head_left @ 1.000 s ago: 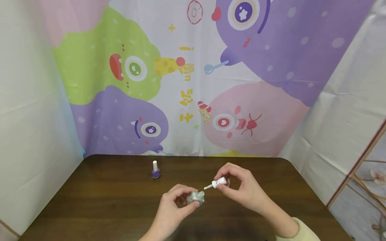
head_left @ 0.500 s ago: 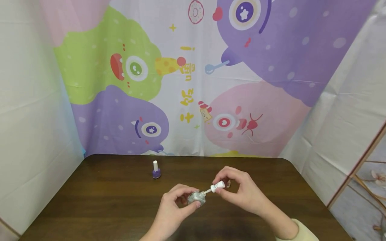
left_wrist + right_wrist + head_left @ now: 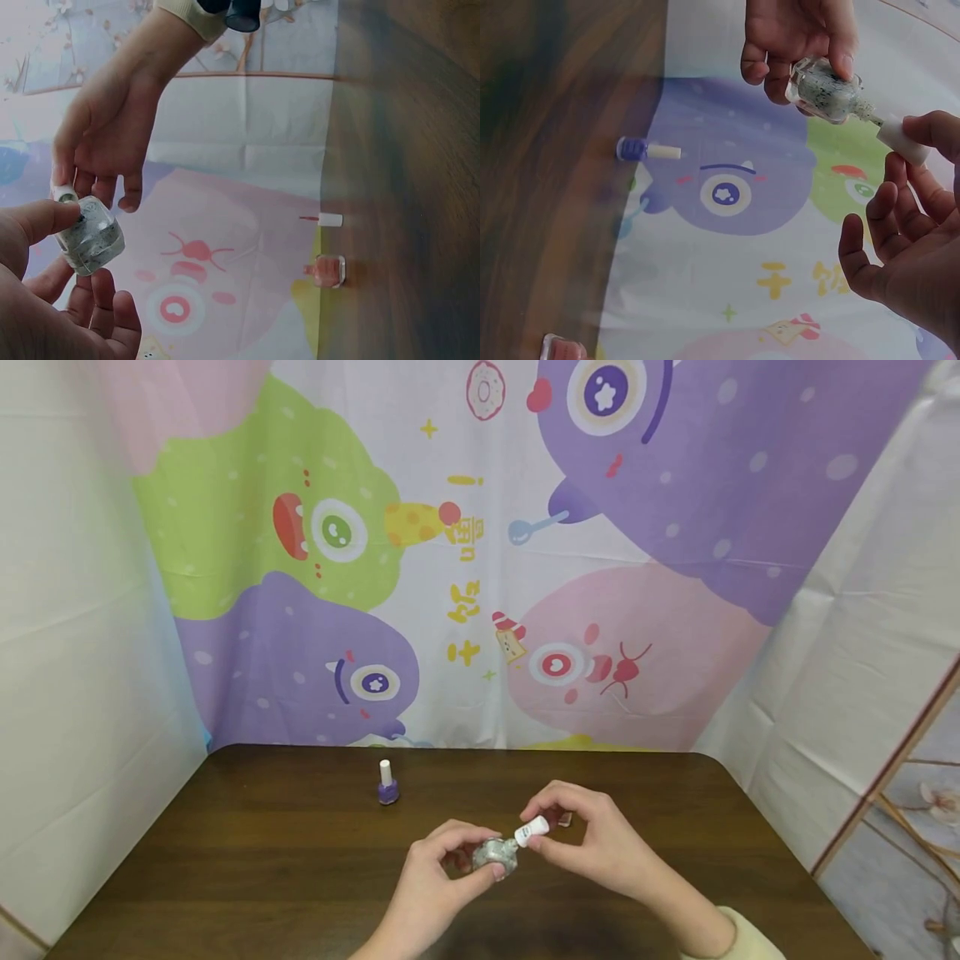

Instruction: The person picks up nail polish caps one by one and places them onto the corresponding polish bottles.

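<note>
Both hands hold something above the dark wooden table (image 3: 285,885). Between the left hand's (image 3: 427,878) thumb and fingers sits a clear glass bottle (image 3: 495,857) of pale, dark-flecked polish: the thumb lies flat across one face, the fingers curl against the opposite side, and the neck juts out past their tips toward the right hand (image 3: 596,839). The bottle is tilted rather than upright. The right thumb and forefinger pinch a white cap (image 3: 532,831), while that hand's other fingers curve loosely beside it. From the cap a brush stem (image 3: 876,120) runs into the bottle's mouth; a short length shows, so cap and neck are just apart. A capped purple bottle (image 3: 387,791) stands upright on the table near the far edge, well apart from the hands. In the left wrist view, an uncapped pink bottle (image 3: 328,271) stands on the table beside a second white cap (image 3: 331,220), whose reddish brush points upward.
</note>
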